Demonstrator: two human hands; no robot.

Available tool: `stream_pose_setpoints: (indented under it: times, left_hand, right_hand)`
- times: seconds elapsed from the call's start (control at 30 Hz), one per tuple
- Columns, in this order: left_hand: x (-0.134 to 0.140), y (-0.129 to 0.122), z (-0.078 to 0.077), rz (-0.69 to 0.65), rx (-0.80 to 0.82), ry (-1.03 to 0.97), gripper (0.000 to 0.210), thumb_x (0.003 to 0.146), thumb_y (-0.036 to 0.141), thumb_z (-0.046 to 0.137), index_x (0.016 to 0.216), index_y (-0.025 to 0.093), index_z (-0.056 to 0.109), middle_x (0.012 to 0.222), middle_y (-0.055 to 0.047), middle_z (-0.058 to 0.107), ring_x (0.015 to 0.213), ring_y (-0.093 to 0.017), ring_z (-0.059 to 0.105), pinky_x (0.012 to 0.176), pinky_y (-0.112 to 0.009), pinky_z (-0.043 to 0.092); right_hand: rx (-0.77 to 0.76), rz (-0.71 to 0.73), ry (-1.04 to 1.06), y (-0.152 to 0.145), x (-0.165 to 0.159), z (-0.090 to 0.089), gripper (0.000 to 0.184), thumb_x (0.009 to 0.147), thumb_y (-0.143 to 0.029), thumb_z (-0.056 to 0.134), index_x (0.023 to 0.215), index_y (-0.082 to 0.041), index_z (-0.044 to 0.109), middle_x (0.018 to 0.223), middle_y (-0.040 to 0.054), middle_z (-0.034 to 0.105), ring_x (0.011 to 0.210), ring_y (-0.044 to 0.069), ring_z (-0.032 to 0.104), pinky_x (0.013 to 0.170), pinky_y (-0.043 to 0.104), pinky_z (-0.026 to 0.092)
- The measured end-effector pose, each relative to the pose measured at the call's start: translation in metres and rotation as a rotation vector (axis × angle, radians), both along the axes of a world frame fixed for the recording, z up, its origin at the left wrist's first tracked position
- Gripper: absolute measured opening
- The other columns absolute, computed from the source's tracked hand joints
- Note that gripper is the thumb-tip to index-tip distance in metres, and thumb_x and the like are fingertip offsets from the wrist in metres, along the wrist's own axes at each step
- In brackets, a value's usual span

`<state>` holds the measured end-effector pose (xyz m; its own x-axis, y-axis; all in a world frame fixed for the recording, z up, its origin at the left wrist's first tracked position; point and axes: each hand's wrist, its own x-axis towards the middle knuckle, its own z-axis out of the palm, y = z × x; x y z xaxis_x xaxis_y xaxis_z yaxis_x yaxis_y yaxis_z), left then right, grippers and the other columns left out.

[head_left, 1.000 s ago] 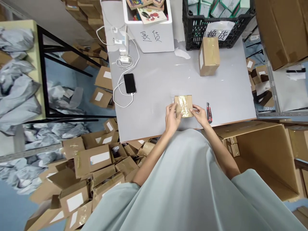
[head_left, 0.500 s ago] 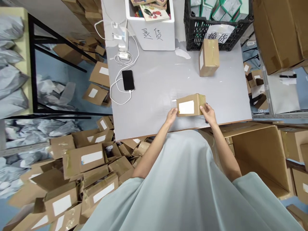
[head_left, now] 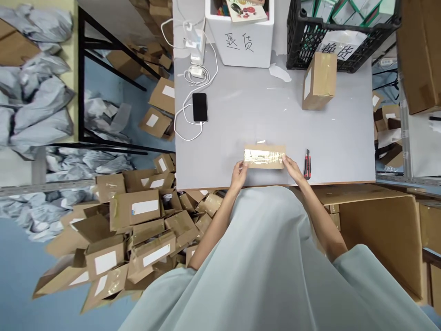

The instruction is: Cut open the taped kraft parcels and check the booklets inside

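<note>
Between my two hands is a small cardboard box (head_left: 264,157) at the front of the grey table, its shiny taped side facing up. My left hand (head_left: 239,174) grips the box's left end, and my right hand (head_left: 292,168) grips its right end. Just right of my right hand lies a red and black utility knife (head_left: 307,164) on the tabletop. Farther back on the right, a second taped cardboard box (head_left: 319,82) stands upright.
A white bin (head_left: 241,46) with books and a black crate (head_left: 299,41) of green-edged boxes stand at the back. A phone (head_left: 200,107) lies left, on a cable. Opened cartons (head_left: 138,207) pile up at left; a big open carton (head_left: 379,239) is right, below the table.
The box has been turned so its label no longer shows and its taped side faces up. The utility knife, mostly hidden by my right hand before, now shows fully. My view has shifted left.
</note>
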<state>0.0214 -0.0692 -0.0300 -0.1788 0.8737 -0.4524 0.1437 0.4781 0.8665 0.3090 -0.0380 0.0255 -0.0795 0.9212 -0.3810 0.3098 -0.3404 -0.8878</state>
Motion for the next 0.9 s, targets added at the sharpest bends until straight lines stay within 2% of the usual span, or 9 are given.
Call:
stream_pose_setpoints:
  times: [0.13,0.2,0.27,0.33,0.4,0.5,0.67,0.77,0.9]
  left_hand:
    - [0.0,0.004,0.001,0.025,-0.054,0.034,0.047,0.105,0.059,0.063,0.133,0.022,0.069,0.136,-0.015,0.074,0.127,-0.027,0.072,0.116,-0.045,0.056]
    - [0.001,0.012,0.008,0.042,-0.049,0.065,0.055,0.102,0.058,0.068,0.143,0.019,0.065,0.146,-0.019,0.069,0.139,-0.031,0.066,0.122,-0.048,0.051]
    - [0.004,0.022,0.02,0.024,0.026,0.154,0.071,0.099,0.058,0.074,0.155,0.018,0.057,0.161,-0.024,0.057,0.155,-0.036,0.053,0.131,-0.053,0.042]
    - [0.012,0.035,0.035,-0.057,0.172,0.28,0.08,0.098,0.058,0.075,0.163,0.018,0.051,0.173,-0.025,0.044,0.167,-0.04,0.037,0.138,-0.057,0.029]
    - [0.025,0.05,0.049,-0.189,0.317,0.371,0.076,0.1,0.057,0.071,0.165,0.02,0.053,0.178,-0.023,0.04,0.173,-0.042,0.026,0.141,-0.061,0.02]
    - [0.052,0.072,0.061,-0.405,0.407,0.386,0.063,0.101,0.054,0.069,0.159,0.028,0.063,0.18,-0.017,0.043,0.174,-0.043,0.023,0.142,-0.066,0.016]
    - [0.087,0.092,0.054,-0.733,0.427,0.45,0.063,0.1,0.051,0.069,0.159,0.029,0.066,0.178,-0.016,0.047,0.171,-0.044,0.033,0.142,-0.067,0.017]
    - [0.096,0.098,0.044,-0.835,0.45,0.546,0.063,0.105,0.053,0.063,0.162,0.025,0.063,0.176,-0.019,0.049,0.168,-0.043,0.038,0.141,-0.066,0.02]
    - [0.113,0.115,0.035,-0.936,0.548,0.741,0.06,0.112,0.048,0.051,0.163,0.017,0.06,0.172,-0.021,0.053,0.165,-0.04,0.046,0.138,-0.064,0.033]
  right_hand:
    - [-0.033,-0.004,0.032,0.002,-0.002,-0.014,0.084,0.096,-0.087,0.059,0.148,-0.021,0.074,0.157,0.0124,0.072,0.151,0.034,0.063,0.129,0.052,0.049]
    - [-0.061,-0.044,-0.007,0.006,0.004,-0.023,0.088,0.094,-0.088,0.061,0.149,-0.021,0.072,0.161,0.0154,0.068,0.153,0.035,0.061,0.129,0.055,0.048]
    - [-0.081,-0.116,-0.068,0.015,0.013,-0.031,0.096,0.091,-0.091,0.063,0.154,-0.018,0.068,0.167,0.0199,0.061,0.156,0.036,0.058,0.13,0.055,0.046]
    - [-0.071,-0.187,-0.117,0.031,0.025,-0.036,0.104,0.089,-0.092,0.064,0.16,-0.015,0.061,0.172,0.0239,0.054,0.158,0.036,0.056,0.131,0.055,0.045]
    - [-0.036,-0.229,-0.164,0.055,0.038,-0.036,0.109,0.088,-0.092,0.065,0.163,-0.014,0.056,0.174,0.026,0.051,0.16,0.036,0.054,0.131,0.055,0.044]
    - [0.048,-0.265,-0.272,0.101,0.06,-0.031,0.114,0.084,-0.09,0.071,0.164,-0.011,0.054,0.174,0.0282,0.049,0.164,0.037,0.048,0.134,0.056,0.039]
    - [0.165,-0.378,-0.433,0.183,0.088,-0.022,0.122,0.079,-0.087,0.079,0.168,-0.011,0.049,0.179,0.0297,0.037,0.171,0.039,0.032,0.139,0.055,0.03]
    - [0.188,-0.457,-0.523,0.227,0.097,-0.021,0.119,0.078,-0.08,0.085,0.169,-0.014,0.045,0.181,0.03,0.031,0.172,0.042,0.027,0.138,0.06,0.029]
    - [0.148,-0.548,-0.667,0.276,0.098,-0.02,0.11,0.078,-0.065,0.093,0.162,-0.011,0.046,0.179,0.0348,0.026,0.171,0.045,0.025,0.135,0.06,0.03]
